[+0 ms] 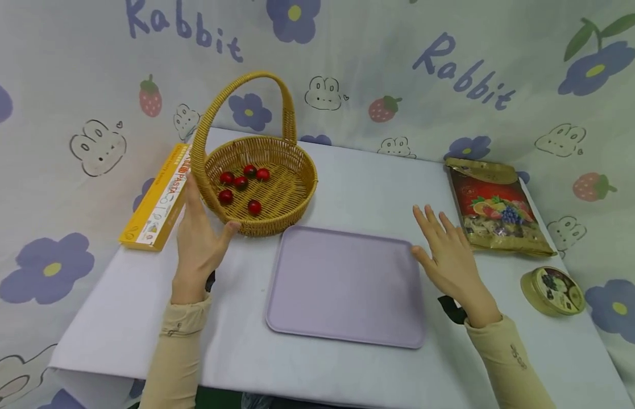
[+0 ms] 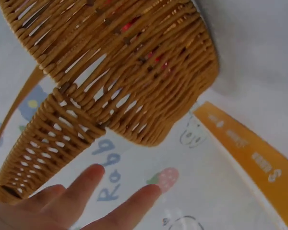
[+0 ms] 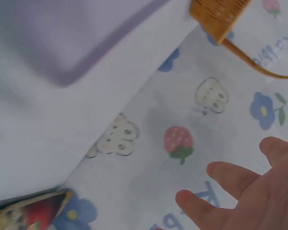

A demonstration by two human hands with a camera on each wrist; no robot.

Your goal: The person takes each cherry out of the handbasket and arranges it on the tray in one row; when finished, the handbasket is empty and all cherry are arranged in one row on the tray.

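Observation:
My left hand (image 1: 198,244) is held with straight fingers beside a yellow wicker basket (image 1: 309,196), its fingertips right at the foot of the tall handle (image 1: 207,116). Several dark red cherries (image 1: 254,207) lie inside the basket. In the left wrist view, the fingers (image 2: 129,207) point past the woven side and handle (image 2: 48,141). My right hand (image 1: 447,264) hovers near the right edge of a light purple tray (image 1: 345,287), fingers spread and straight. Nothing is in its grasp. The right wrist view shows those fingers (image 3: 230,179) against the patterned cloth.
Behind my left hand, a yellow pasta box (image 1: 156,204) lies along the table's left edge. A red and gold fruit-print bag (image 1: 501,210) lies at the right, with a round gold tin (image 1: 554,291) nearer me. Patterned cloth (image 1: 348,34) hangs behind the white table (image 1: 235,346).

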